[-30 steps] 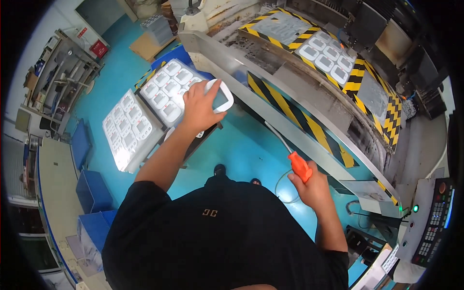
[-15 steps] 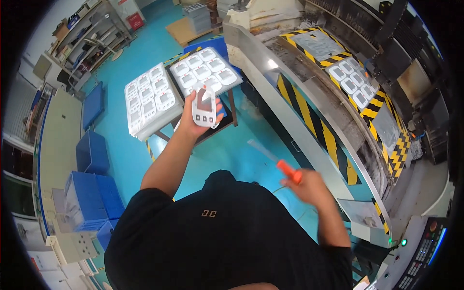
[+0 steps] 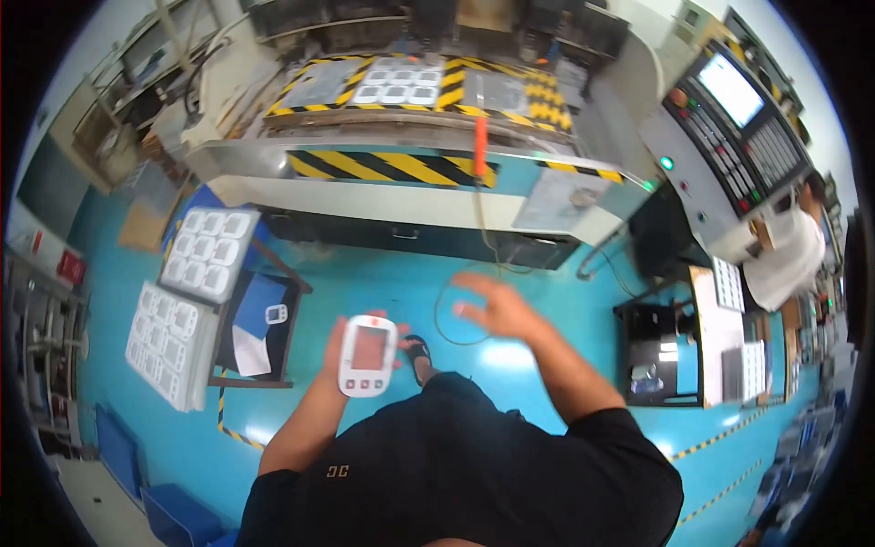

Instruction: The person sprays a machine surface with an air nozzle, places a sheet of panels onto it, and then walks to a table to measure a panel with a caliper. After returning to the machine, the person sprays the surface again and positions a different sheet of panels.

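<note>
My left hand [image 3: 334, 354] grips a white rounded faceplate [image 3: 368, 356] with a reddish-brown window and three small button marks below it. Held out over the floor, my right hand [image 3: 492, 308] is empty, its fingers apart and slightly blurred. Beyond it, an orange-handled tool [image 3: 480, 148] stands upright against the machine's front wall [image 3: 383, 170]. A thin hose [image 3: 483, 219] hangs below the tool and loops down to the floor. Near my left hand, a single small white faceplate [image 3: 276, 314] lies on the low table.
Two stacks of faceplate sheets, one farther [image 3: 211, 239] and one nearer [image 3: 157, 351], stand to the left. More faceplates [image 3: 398, 82] lie on the striped machine bed. A control panel [image 3: 729, 118] rises at the right. A person [image 3: 789, 251] stands behind a work table [image 3: 704, 337].
My view has turned right toward the machine. The orange-handled tool has left my right hand and now stands at the machine's front wall. The faceplate stays in my left hand.
</note>
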{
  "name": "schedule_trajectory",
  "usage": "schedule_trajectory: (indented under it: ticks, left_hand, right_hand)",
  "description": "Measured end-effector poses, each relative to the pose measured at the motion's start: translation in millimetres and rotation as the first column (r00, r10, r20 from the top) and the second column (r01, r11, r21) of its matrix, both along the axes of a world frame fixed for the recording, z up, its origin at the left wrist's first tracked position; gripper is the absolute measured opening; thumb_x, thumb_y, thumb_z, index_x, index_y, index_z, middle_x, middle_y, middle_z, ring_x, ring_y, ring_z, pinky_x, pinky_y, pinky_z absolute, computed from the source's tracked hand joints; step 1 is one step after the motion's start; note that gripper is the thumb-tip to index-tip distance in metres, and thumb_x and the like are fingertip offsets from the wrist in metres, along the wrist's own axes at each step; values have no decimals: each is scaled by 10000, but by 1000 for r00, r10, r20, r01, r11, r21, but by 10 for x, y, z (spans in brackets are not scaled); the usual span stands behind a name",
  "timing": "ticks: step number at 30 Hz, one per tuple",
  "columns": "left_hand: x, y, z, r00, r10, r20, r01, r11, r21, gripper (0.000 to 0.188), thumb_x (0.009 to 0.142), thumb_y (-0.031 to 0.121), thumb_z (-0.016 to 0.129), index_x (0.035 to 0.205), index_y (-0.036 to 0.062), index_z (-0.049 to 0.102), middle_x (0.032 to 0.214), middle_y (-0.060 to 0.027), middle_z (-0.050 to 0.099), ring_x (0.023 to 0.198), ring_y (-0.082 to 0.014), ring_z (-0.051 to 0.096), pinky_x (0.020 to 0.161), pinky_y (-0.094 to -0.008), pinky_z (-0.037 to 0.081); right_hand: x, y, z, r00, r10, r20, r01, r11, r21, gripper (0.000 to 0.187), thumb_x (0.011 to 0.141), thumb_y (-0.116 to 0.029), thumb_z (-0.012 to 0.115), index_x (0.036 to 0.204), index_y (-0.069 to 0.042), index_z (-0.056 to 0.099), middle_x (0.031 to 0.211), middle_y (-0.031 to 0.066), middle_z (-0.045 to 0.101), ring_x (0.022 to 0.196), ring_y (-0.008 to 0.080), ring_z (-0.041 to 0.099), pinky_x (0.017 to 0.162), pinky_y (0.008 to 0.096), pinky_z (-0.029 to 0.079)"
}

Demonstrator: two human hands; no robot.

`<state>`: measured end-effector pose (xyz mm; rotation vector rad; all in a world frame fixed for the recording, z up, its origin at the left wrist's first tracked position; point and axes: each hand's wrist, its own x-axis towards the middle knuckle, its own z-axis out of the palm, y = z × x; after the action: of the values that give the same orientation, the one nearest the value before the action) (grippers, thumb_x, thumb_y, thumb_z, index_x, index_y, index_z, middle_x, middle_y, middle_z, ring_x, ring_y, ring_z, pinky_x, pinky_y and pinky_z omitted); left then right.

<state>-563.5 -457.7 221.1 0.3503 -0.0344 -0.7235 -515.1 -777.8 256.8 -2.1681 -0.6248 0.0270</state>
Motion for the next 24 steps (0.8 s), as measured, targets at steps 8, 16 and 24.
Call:
schedule_trajectory:
  ticks: [8,16,24]
  left_hand:
    - [-1274,-2140,219,720,-687,96,555,653,516,847,797,574,668,1443,120,360,1283,-187,554,1130,-363,579,918,-467,505]
    - [-3147,-4908,-118,153,-984,87,950,171,261,962,759,597,721,1473,90,321,1391,-250,462,1228,-373,535,1069,-486,411]
    - [-5302,-8205,12,-424,-896,131,903,-409,127,704,938,474,597,1453,78,325,1371,-265,494,1218,-358,570,1045,-450,464]
  right_hand:
    - [-2499,-1048,-28,925,-74,-372,186,943,276,220,930,-188,630,1109,-62,610,1372,223,520,1152,343,594,896,435,514]
    - [-5393,-3341,-147,885,-425,-191,465,830,308,157,971,-187,579,977,-32,602,1220,187,611,994,281,647,775,388,538]
    - [-8598,-5457,316,298,-850,-435,953,291,84,173,996,-184,556,1038,-20,589,965,116,699,911,220,685,815,352,535]
